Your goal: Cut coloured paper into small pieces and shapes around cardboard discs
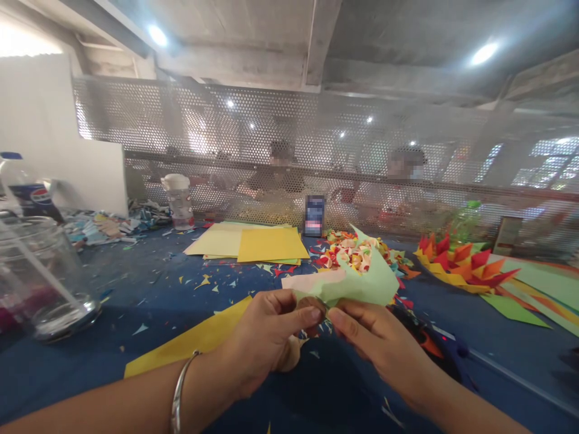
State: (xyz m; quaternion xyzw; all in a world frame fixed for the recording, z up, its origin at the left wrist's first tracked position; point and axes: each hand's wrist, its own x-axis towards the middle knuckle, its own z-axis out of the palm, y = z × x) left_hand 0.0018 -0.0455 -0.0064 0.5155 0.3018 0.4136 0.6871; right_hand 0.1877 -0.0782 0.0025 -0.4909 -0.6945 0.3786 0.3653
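Note:
My left hand (266,331), with a silver bangle at its wrist, is closed, its thumb and fingers pinching the lower edge of a piece of pale green paper (371,286). Close beside it, my right hand (380,337) pinches the same paper between thumb and fingers. The paper stands up above both hands, with a curved notch in its edge and a pinkish-white part on the left. Beneath my left hand lies a yellow sheet (194,334). Behind the green paper is a heap of small red, yellow and cream folded pieces (332,258).
Yellow and cream sheets (274,244) lie ahead, near a phone (315,216). At right are an orange-red folded paper piece (461,265) and a dark tool with a red light (446,340). Left stand a glass mug (45,283), cola bottle (38,196) and lidded cup (178,202).

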